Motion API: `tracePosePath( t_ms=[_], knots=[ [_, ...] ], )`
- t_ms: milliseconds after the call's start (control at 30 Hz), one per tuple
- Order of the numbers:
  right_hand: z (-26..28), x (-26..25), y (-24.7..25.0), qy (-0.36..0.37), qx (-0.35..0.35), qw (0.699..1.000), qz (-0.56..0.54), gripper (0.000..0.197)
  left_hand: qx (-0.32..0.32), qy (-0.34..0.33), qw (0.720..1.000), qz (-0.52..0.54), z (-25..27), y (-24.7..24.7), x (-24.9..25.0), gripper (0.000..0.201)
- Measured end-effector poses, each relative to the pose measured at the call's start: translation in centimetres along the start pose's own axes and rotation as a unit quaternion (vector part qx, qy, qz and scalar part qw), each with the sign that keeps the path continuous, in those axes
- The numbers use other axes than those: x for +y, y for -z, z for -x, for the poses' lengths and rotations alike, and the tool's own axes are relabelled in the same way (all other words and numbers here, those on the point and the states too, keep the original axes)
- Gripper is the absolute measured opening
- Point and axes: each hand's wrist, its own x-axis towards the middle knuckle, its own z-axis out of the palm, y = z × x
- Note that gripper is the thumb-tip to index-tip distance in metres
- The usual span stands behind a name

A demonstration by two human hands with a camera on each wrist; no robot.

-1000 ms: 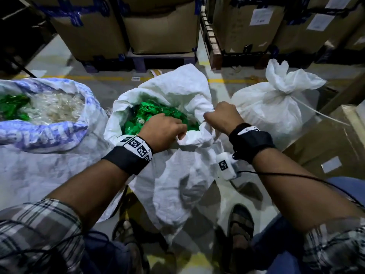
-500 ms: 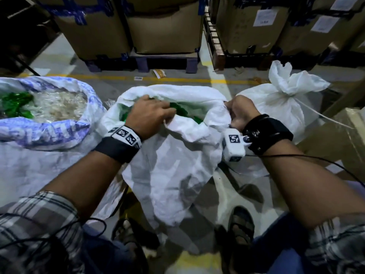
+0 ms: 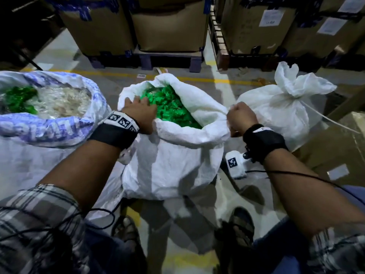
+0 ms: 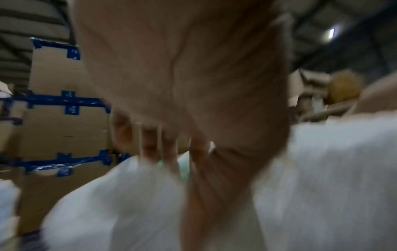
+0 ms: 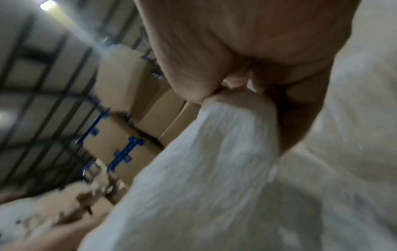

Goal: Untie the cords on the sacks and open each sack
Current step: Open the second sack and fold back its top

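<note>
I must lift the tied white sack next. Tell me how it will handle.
The tied sack bulges full, so it is probably heavy for its size. Its woven cloth looks floppy and should sag around the load. The bunched neck above the cord likely gives the firmest hold.

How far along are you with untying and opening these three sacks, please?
Done: the left sack stands open, its rim rolled down. In hand: the middle sack is untied and showing green contents; the right hand grips its rim, and the left hand rests spread on the opposite edge. Left: the right sack is closed, its cord on the neck.
</note>
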Motion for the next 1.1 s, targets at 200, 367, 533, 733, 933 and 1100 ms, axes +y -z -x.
tracePosePath(
  t_ms=[200,367,533,733,933,1100],
  knots=[
    [1.1,-1.1,-1.4,0.208,0.003,0.972,0.105,0.033,0.001,-0.206,0.952,0.227,1.0,1.5,4.4,0.065],
    [1.6,-1.2,-2.5,0.223,-0.035,0.945,0.236,0.038,0.055,-0.211,0.965,0.149,1.1,0.3,6.4,0.054],
    [1.1,-1.1,-1.2,0.052,-0.098,0.993,-0.031,0.016,0.061,-0.215,0.965,0.138,1.4,0.0,6.2,0.069],
    [0.2,-1.9,2.7,-0.175,-0.185,0.847,-0.467,0.020,0.136,-0.172,0.975,0.026,1.3,-2.0,5.6,0.059],
    [-0.2,-0.9,2.4,-0.125,-0.108,0.947,-0.274,0.031,0.190,-0.160,0.968,0.048,1.5,-3.8,6.8,0.040],
    [0.2,-1.0,1.5,-0.036,0.057,0.996,0.065,0.036,0.191,-0.238,0.951,0.060,1.5,-4.3,7.1,0.064]
  ],
)
